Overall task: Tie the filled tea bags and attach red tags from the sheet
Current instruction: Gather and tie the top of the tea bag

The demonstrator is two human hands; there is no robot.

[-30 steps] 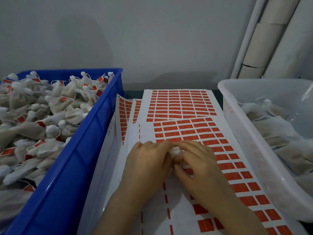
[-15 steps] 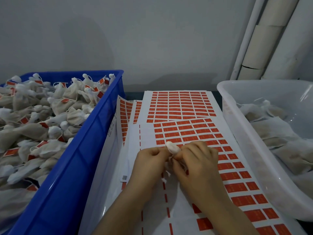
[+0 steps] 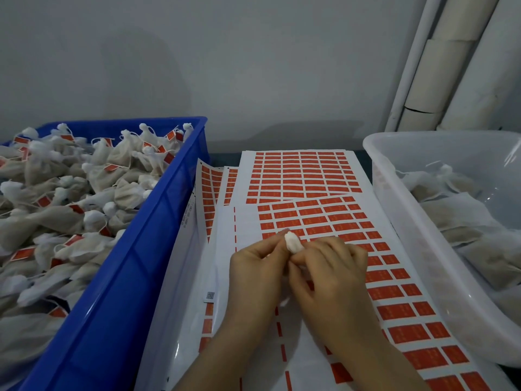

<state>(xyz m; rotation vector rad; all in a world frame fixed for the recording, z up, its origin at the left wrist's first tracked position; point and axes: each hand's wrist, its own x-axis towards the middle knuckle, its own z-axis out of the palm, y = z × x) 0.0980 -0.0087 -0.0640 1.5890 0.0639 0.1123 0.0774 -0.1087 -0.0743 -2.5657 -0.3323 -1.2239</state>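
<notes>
- Both hands meet over the sticker sheet [image 3: 307, 218]: the left hand [image 3: 255, 280] and right hand [image 3: 328, 277] are pressed close together, fingers curled and pinching one tea bag [image 3: 291, 242], whose white gathered top pokes up between the fingertips.
- The step in hand looks like the tying (or cinching the neck); most of the bag is hidden under the fingers, so I cannot tell whether a knot is made.
- Next, I judge, comes peeling a red tag from the rows just beside the right hand, which needs one hand freed.
- The blue crate [image 3: 135, 249] at left is piled with tied, tagged bags; the clear tub [image 3: 394, 210] at right holds untied ones.
- Nothing blocks the sheet except the hands themselves, which cover several tags.
</notes>
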